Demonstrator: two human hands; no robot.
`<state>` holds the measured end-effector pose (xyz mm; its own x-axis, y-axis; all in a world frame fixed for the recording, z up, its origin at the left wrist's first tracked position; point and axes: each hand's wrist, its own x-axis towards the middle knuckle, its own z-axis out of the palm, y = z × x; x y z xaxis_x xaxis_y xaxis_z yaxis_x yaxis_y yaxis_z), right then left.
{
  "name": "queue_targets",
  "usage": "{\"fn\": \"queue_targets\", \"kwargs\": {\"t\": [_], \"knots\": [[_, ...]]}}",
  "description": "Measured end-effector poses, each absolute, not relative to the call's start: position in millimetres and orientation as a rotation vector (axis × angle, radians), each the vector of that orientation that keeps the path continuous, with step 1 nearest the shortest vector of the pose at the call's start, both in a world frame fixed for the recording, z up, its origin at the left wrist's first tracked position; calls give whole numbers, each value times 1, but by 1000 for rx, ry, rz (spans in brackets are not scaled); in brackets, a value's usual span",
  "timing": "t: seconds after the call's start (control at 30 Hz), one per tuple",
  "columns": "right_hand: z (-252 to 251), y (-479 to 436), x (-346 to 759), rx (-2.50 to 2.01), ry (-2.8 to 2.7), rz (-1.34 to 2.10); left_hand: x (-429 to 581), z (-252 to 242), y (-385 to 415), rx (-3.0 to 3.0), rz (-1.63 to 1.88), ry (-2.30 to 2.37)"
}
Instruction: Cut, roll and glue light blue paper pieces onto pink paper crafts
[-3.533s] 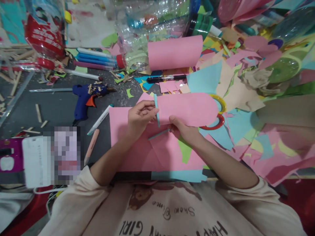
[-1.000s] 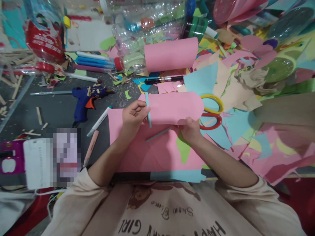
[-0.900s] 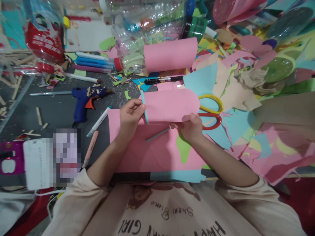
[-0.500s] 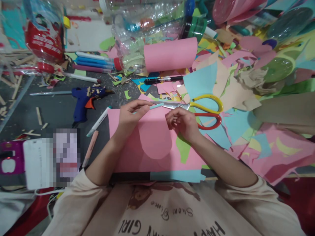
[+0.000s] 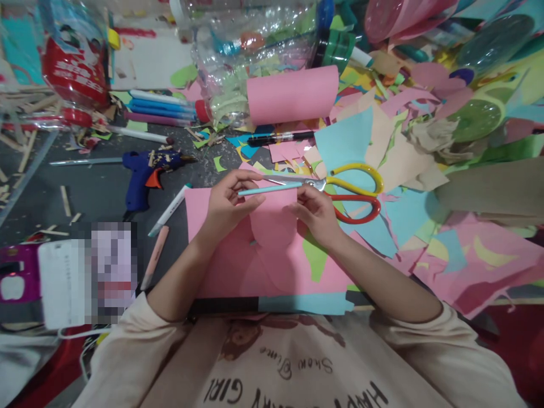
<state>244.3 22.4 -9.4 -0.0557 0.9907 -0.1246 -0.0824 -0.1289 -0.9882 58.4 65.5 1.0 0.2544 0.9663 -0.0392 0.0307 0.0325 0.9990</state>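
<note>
My left hand [image 5: 227,203] and my right hand [image 5: 315,211] hold a rounded pink paper cutout [image 5: 272,222] between them, hanging with its round end toward me. A thin light-blue strip [image 5: 270,188] lies along its top edge, pinched by my left fingers at one end and touched by my right fingers at the other. Beneath lies a large pink sheet [image 5: 225,266] on the dark table. Scissors with yellow and red handles [image 5: 355,186] rest just beyond my right hand.
A blue glue gun [image 5: 147,173] and a white marker [image 5: 169,209] lie to the left. A pink paper roll [image 5: 292,94], a black pen [image 5: 280,137], coloured markers [image 5: 164,107] and clear plastic bottles [image 5: 250,51] sit farther back. Paper scraps [image 5: 425,187] cover the right side.
The pink cutout has been turned from lying sideways to hanging with its round end toward me. The blue strip went from upright at its left edge to lying across its top, uncovering the scissors.
</note>
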Motion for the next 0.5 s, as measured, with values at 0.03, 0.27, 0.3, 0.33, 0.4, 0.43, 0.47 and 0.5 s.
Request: {"fn": "queue_targets", "kwargs": {"t": [0.03,0.27,0.3,0.33,0.4,0.43,0.47,0.5], "knots": [[-9,23,244,-1201,-1094,1383,59,2,64,1322,948,1044],[-11,23,243,-1247,-1059,1337,60,0,62,1386,897,1025],[-11,23,243,-1257,-1066,1323,59,-1,62,1385,903,1037],[-11,23,243,-1264,-1075,1307,59,-1,63,1381,901,1048],[-12,23,243,-1267,-1105,1280,58,0,64,1370,874,1063],[-12,23,243,-1266,-1124,1270,59,1,64,1367,852,1071],[-12,23,243,-1264,-1145,1260,59,2,64,1369,829,1075],[-12,23,243,-1262,-1167,1254,60,3,64,1373,809,1077]]}}
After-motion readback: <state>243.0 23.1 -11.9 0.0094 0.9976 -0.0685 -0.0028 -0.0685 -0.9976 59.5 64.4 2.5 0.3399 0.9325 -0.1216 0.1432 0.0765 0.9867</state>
